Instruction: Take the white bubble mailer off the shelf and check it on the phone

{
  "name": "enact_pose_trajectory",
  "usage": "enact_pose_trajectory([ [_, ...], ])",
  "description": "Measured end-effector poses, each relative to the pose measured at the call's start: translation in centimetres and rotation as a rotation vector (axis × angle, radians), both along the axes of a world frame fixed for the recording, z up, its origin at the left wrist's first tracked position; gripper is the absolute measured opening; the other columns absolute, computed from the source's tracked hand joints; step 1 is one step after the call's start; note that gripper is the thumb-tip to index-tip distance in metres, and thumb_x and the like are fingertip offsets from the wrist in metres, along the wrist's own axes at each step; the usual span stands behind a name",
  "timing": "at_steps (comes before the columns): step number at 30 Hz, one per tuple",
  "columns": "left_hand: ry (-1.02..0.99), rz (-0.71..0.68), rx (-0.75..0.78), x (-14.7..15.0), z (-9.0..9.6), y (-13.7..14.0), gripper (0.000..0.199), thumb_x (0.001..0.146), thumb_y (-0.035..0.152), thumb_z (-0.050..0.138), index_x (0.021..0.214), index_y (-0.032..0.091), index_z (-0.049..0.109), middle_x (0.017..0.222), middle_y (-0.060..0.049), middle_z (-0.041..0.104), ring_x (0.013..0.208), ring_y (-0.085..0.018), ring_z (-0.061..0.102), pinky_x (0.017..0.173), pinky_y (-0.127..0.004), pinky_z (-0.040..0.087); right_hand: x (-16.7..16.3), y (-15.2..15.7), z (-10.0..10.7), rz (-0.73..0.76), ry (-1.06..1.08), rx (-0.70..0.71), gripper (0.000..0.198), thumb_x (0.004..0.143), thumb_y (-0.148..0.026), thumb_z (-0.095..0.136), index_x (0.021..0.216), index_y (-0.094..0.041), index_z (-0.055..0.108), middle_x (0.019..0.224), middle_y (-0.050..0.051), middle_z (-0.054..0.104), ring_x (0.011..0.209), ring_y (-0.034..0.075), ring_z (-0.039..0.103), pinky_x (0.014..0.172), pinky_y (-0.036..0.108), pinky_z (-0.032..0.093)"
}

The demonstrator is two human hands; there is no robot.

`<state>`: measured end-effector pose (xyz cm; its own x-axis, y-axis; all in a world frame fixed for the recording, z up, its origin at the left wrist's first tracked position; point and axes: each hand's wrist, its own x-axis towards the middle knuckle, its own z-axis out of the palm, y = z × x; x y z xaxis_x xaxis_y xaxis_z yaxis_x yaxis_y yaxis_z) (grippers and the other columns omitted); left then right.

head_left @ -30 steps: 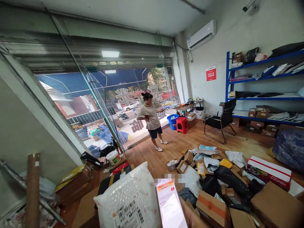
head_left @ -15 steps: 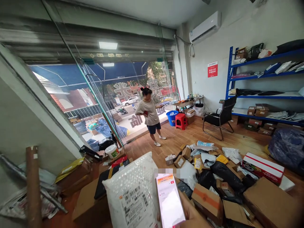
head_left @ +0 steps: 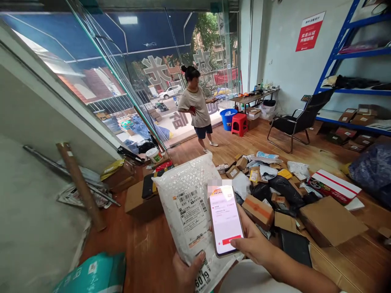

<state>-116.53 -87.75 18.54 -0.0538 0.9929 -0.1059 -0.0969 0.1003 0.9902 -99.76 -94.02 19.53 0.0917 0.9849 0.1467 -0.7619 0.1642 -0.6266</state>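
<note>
The bubble mailer (head_left: 186, 195) near the middle is white with a dimpled texture and a white label printed with black barcodes and an orange stripe. The phone (head_left: 226, 219) beside it shows a white screen with an orange-red banner on top and a red button below. Far off, the stool (head_left: 239, 123) is red and the bucket (head_left: 228, 119) blue. The shelving (head_left: 342, 53) on the right is blue. At near left lies a teal bag (head_left: 94, 274). The floor (head_left: 146, 252) is reddish-brown wood.
</note>
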Motion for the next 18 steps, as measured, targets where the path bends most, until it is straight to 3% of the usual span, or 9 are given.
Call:
enact_pose_trajectory([
  [6, -0.045, -0.026, -0.021, 0.5, 0.3, -0.3, 0.056, 0.037, 0.042, 0.087, 0.08, 0.012, 0.067, 0.072, -0.012, 0.074, 0.063, -0.031, 0.07, 0.057, -0.037, 0.059, 0.4, 0.0, 0.1, 0.013, 0.008, -0.015, 0.097, 0.07, -0.016, 0.079, 0.146, -0.033, 0.021, 0.132, 0.009, 0.061, 0.115, 0.025, 0.061, 0.093, 0.041, 0.049],
  [18, -0.027, -0.033, -0.028, 0.8, -0.4, -0.2, 0.059, 0.038, 0.042, 0.087, 0.084, 0.013, 0.064, 0.069, -0.01, 0.073, 0.063, -0.031, 0.07, 0.054, -0.036, 0.059, 1.1, 0.2, 0.4, 0.008, -0.059, -0.004, 0.088, 0.072, -0.022, 0.079, 0.142, -0.033, 0.028, 0.129, 0.008, 0.062, 0.114, 0.025, 0.061, 0.096, 0.043, 0.048],
])
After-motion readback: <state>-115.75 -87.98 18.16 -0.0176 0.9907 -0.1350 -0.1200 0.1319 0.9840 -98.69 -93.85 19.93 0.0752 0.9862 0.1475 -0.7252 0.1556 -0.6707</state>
